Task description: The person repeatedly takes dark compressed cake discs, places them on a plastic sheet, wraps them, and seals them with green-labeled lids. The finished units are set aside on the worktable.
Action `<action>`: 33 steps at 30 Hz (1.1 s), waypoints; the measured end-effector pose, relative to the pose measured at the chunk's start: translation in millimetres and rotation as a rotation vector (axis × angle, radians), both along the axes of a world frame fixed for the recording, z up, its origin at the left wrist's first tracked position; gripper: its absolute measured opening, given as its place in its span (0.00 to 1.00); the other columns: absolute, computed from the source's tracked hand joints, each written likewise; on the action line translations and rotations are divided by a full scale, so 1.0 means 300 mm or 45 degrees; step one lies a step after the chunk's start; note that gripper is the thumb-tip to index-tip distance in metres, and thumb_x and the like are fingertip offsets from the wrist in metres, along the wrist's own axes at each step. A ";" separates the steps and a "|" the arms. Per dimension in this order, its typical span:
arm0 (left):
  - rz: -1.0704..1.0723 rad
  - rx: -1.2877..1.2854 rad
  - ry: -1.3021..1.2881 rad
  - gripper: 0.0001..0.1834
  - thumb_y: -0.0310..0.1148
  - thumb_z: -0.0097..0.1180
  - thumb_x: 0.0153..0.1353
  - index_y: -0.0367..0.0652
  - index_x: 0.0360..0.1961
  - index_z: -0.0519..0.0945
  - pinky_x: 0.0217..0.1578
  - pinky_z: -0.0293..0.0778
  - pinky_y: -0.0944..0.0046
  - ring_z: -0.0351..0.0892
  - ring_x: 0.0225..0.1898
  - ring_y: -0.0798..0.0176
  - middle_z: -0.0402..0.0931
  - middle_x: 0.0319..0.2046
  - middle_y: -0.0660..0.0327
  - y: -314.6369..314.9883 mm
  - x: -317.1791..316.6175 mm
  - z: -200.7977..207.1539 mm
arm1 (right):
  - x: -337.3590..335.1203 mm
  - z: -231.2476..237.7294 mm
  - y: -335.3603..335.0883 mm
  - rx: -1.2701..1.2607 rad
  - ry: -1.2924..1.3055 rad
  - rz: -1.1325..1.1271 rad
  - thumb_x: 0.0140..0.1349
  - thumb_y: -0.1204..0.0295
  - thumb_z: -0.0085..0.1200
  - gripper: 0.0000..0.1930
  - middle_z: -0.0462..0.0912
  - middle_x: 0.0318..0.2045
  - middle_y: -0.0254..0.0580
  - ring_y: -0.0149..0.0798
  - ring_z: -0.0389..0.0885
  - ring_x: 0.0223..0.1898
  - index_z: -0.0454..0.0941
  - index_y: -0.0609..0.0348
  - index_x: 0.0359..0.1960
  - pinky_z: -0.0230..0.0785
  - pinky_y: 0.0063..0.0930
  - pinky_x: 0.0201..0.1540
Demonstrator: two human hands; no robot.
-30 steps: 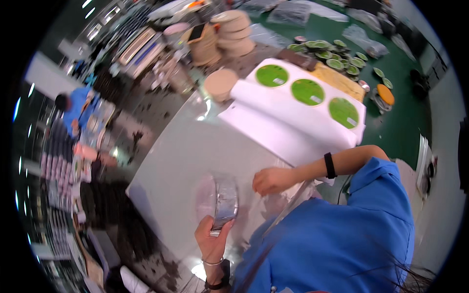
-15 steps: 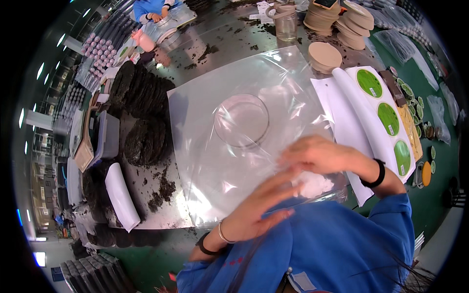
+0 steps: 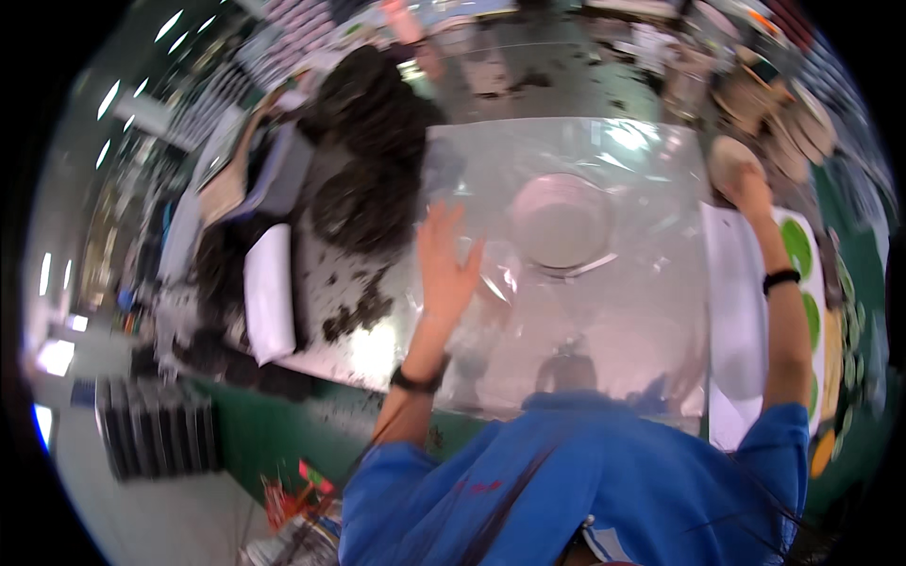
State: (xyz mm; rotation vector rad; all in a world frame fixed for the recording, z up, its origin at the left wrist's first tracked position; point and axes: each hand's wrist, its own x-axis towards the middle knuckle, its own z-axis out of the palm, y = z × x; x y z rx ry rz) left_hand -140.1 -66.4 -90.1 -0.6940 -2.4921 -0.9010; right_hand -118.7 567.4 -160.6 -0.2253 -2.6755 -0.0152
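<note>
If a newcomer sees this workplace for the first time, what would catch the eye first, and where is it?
Probably the clear sheet in the middle, with a round object near its centre. Next, the dark stacks to its left, and the left hand, fingers spread, at its left edge. Near its far right corner, the blurred right hand is at the tan discs.

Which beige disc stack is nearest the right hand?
The stack by the far right corner of the clear sheet, at the right hand; other beige stacks stand farther back.
</note>
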 end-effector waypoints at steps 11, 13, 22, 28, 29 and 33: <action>0.769 -0.564 0.171 0.44 0.63 0.64 0.60 0.47 0.69 0.72 0.71 0.54 0.36 0.66 0.68 0.38 0.73 0.64 0.45 -0.728 -0.530 -0.154 | -0.003 0.088 -0.108 -0.167 0.064 0.159 0.55 0.74 0.67 0.11 0.80 0.39 0.44 0.54 0.81 0.43 0.75 0.60 0.35 0.73 0.47 0.44; 0.681 -0.707 -0.063 0.33 0.51 0.55 0.71 0.46 0.71 0.68 0.60 0.71 0.44 0.76 0.59 0.42 0.77 0.59 0.46 -0.725 -0.549 -0.129 | 0.000 0.102 -0.063 -0.180 -0.047 0.096 0.55 0.74 0.66 0.11 0.80 0.38 0.44 0.54 0.81 0.44 0.75 0.60 0.35 0.74 0.47 0.45; 0.672 -0.188 0.768 0.17 0.24 0.51 0.70 0.33 0.58 0.74 0.51 0.74 0.48 0.77 0.50 0.38 0.76 0.50 0.42 -0.502 -0.497 0.161 | 0.059 0.337 -0.659 0.038 0.674 0.491 0.57 0.78 0.63 0.07 0.85 0.39 0.44 0.51 0.83 0.40 0.84 0.55 0.37 0.76 0.39 0.39; 0.197 0.892 -0.062 0.17 0.24 0.59 0.69 0.34 0.56 0.70 0.51 0.74 0.61 0.76 0.49 0.61 0.75 0.49 0.53 -0.041 -0.300 0.136 | 0.145 0.203 -1.148 -0.095 0.418 0.980 0.58 0.72 0.62 0.08 0.85 0.36 0.35 0.44 0.80 0.45 0.85 0.57 0.39 0.72 0.37 0.46; 0.125 1.066 -0.447 0.18 0.23 0.59 0.68 0.35 0.56 0.70 0.50 0.74 0.63 0.75 0.49 0.66 0.74 0.50 0.56 0.050 -0.270 0.110 | 0.157 0.144 -1.153 -0.201 0.305 0.950 0.58 0.72 0.62 0.08 0.85 0.37 0.34 0.44 0.80 0.47 0.85 0.57 0.39 0.72 0.37 0.48; -0.334 1.333 -1.207 0.26 0.23 0.63 0.65 0.37 0.63 0.68 0.50 0.76 0.63 0.77 0.52 0.62 0.76 0.51 0.56 0.196 -0.189 -0.135 | 0.207 0.148 -1.138 -0.545 0.278 0.724 0.58 0.70 0.64 0.11 0.84 0.43 0.35 0.46 0.77 0.54 0.84 0.59 0.41 0.68 0.42 0.56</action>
